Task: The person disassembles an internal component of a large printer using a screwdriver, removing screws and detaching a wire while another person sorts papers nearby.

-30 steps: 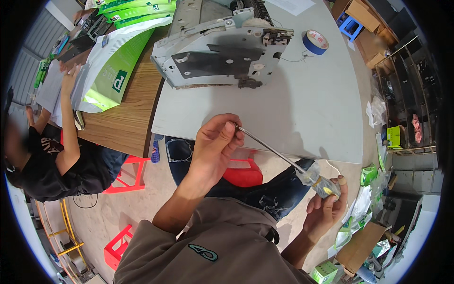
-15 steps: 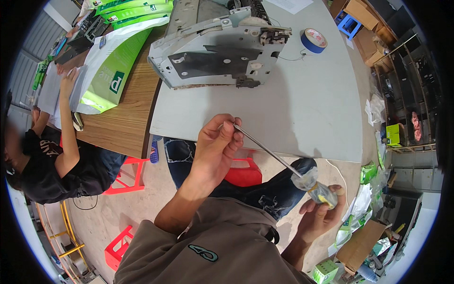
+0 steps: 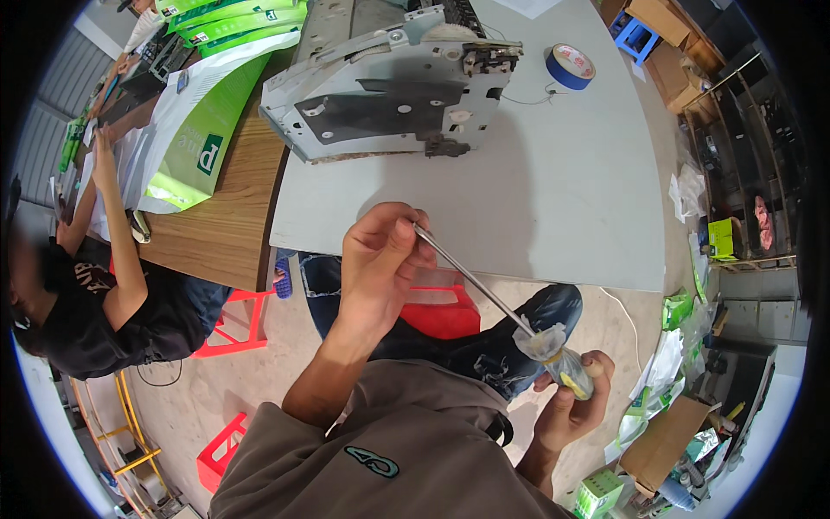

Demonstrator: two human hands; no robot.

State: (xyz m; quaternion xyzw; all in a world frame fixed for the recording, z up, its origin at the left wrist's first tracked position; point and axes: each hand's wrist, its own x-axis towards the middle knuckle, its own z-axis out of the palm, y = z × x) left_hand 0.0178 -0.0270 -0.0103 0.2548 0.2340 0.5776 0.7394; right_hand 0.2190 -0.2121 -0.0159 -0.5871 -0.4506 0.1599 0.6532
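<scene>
A long-shafted screwdriver [image 3: 469,278] slants across my lap, its handle wrapped in clear plastic [image 3: 566,370] with a yellow patch showing through. My left hand [image 3: 386,251] pinches the tip end of the metal shaft between thumb and fingers, close to the table's near edge. Lower and to the right, my right hand [image 3: 577,406] closes around the wrapped handle. Beyond my hands a grey metal machine frame [image 3: 389,108], with black plates and gears, stands on the pale table [image 3: 605,190].
Blue tape [image 3: 571,67] and a thin wire [image 3: 527,100] lie right of the frame. Green-and-white packages [image 3: 199,143] cover the wooden table at left, where another person [image 3: 112,294] handles papers. Red stools [image 3: 439,313], cartons [image 3: 661,445] and a rack [image 3: 739,164] stand around.
My right hand and the wrapped handle have shifted slightly left. My left hand keeps its pinch on the shaft's tip and has moved slightly left too.
</scene>
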